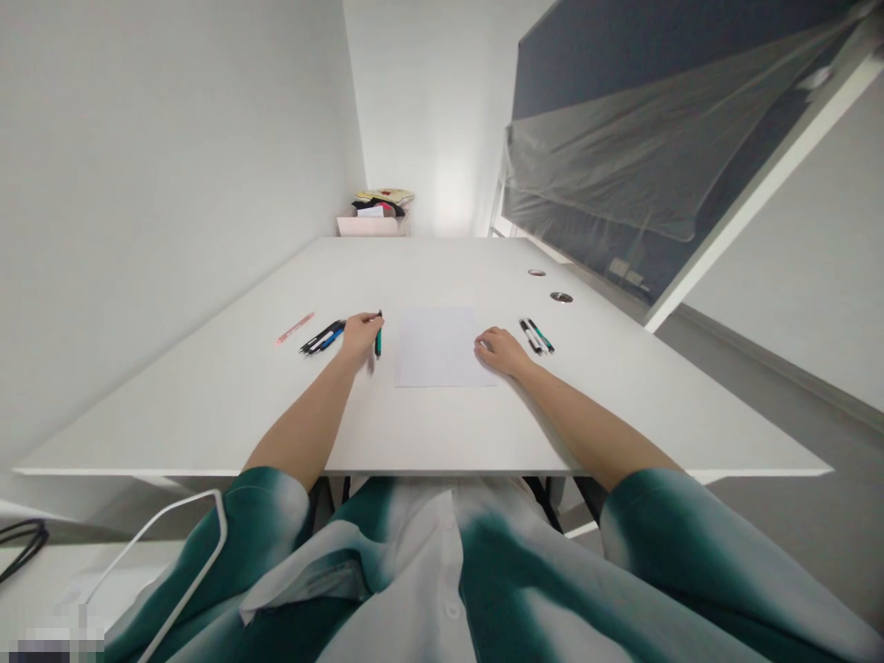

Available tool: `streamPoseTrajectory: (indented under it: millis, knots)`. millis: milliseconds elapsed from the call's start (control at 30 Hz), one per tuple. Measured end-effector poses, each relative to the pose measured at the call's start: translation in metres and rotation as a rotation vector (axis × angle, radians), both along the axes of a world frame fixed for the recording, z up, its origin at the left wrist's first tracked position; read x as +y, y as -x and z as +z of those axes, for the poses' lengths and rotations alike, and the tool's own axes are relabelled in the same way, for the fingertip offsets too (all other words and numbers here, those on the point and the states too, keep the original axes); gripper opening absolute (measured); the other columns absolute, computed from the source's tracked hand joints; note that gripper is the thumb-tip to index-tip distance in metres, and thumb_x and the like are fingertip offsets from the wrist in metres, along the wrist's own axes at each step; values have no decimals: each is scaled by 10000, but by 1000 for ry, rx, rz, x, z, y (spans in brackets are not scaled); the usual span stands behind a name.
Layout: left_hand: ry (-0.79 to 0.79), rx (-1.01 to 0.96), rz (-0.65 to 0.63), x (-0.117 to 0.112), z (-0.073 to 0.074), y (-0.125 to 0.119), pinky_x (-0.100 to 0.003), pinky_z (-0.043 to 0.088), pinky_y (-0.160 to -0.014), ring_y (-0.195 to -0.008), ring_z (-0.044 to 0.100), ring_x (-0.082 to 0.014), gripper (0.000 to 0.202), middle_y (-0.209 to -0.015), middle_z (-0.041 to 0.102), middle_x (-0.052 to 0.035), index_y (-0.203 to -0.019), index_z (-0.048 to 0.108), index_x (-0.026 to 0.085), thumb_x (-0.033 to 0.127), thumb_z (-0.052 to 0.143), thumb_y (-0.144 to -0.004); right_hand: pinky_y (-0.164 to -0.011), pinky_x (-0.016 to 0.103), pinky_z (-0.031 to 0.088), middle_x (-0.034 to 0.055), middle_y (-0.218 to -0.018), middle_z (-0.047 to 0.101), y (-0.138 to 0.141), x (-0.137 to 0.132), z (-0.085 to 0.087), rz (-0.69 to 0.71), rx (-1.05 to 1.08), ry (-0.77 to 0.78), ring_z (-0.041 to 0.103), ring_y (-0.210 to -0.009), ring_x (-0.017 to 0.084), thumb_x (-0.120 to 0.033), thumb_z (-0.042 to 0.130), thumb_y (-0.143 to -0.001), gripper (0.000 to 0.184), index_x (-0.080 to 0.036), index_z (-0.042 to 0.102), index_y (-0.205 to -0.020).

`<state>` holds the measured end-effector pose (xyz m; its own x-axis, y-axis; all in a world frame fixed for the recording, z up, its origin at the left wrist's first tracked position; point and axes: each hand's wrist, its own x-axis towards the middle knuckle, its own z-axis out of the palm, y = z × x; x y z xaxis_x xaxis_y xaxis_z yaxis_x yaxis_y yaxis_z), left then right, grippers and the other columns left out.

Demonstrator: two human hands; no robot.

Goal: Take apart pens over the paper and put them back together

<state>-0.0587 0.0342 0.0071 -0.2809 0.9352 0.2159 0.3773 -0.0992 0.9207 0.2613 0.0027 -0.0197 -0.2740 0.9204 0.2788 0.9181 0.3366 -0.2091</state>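
Left hand (362, 333): grip closed, fingertips pinching a green pen (378, 343) near its black far end. Pen stood just left of the paper sheet (442, 348), pointing roughly away from the wearer. Couldn't tell if its near end touched the surface (448, 428). Palm and thumb partly hidden by the back of the hand.

Right hand (501, 352): fingers loosely curled at the sheet's right edge, covering a bit of it. Underside hidden, so couldn't tell if the grip had hold of the paper.

Right of that hand: a white-and-black pen (530, 337) beside a green-and-black pen (541, 336). Left of the left hand: a pen cluster (323, 337), black plus blue; overlap made the count unclear. Further left, a pink strip (295, 329), ruler-like, markings unreadable. Any print on the pens was too small to read.

Far end: pale box (369, 226), contents jumbled, hard to identify. Translucent sheeting (622, 175) veiled part of the dark panel (587, 69), which ran out of frame at top. Black cable (28, 543) cut off at left edge; bottom-left corner pixelated.
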Motion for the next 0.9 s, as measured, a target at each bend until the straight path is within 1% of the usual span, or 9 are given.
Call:
streamPoseTrajectory:
  millis: [100,200,333,433,533,633,733,833,900]
  knots:
    - [-52,-224,-164,-5,4,-21,-264,409,-582,-608,567,-151,216,-634,619,-9,-815,682,137,232,575,-654,-962,340,412,139,-1161,660,-1,2,-3,6,15,-8,588,-1067,259,-271,535,-897,292,-152,725,-1084]
    - [-49,-346,-309,-15,7,-41,-241,338,-515,-525,531,-109,185,-612,575,18,-799,639,143,226,592,-640,-969,350,415,142,-1151,662,-1,3,-3,6,58,-25,590,-1065,258,-273,545,-888,285,-150,723,-1073]
    - [27,-448,-435,-25,6,-58,-229,315,-531,-613,652,-144,212,-689,585,15,-808,533,171,239,640,-637,-955,359,432,136,-1126,670,3,2,3,36,247,-84,599,-1046,244,-285,545,-883,279,-149,706,-1065]
    - [73,-493,-454,-29,1,-64,-230,315,-558,-744,713,-200,270,-729,590,11,-814,485,185,257,678,-639,-836,326,477,92,-994,702,13,0,6,120,503,-22,630,-890,202,-344,531,-889,298,-160,692,-1058]
    - [105,-493,-463,-31,-4,-66,-236,322,-578,-842,721,-234,309,-761,615,-11,-803,475,187,283,717,-639,-744,297,484,35,-817,698,25,0,5,208,734,100,614,-744,168,-380,568,-848,319,-170,680,-1060]
    - [121,-478,-478,-30,-7,-65,-245,343,-598,-867,710,-232,331,-774,639,-30,-803,490,185,300,752,-635,-703,282,472,9,-737,680,30,1,2,211,883,189,593,-697,155,-370,634,-766,260,-179,688,-935]
    - [130,-354,-474,-27,-9,-61,-262,367,-610,-750,672,-190,313,-716,633,-23,-790,536,177,297,775,-629,-686,279,466,9,-706,669,28,2,1,174,1025,263,581,-677,149,-377,686,-703,226,-181,682,-815]
    - [97,-178,-477,-21,-10,-54,-276,359,-578,-587,552,-135,224,-616,583,1,-753,599,164,281,759,-647,-670,276,467,11,-688,661,23,3,1,156,1169,317,571,-656,139,-380,742,-648,247,-179,677,-778]
    - [87,-150,-494,-18,-10,-48,-277,361,-569,-556,498,-121,168,-610,591,1,-765,630,161,258,726,-666,-639,267,458,4,-657,643,20,4,0,150,1239,334,551,-623,127,-382,767,-615,265,-176,671,-750]
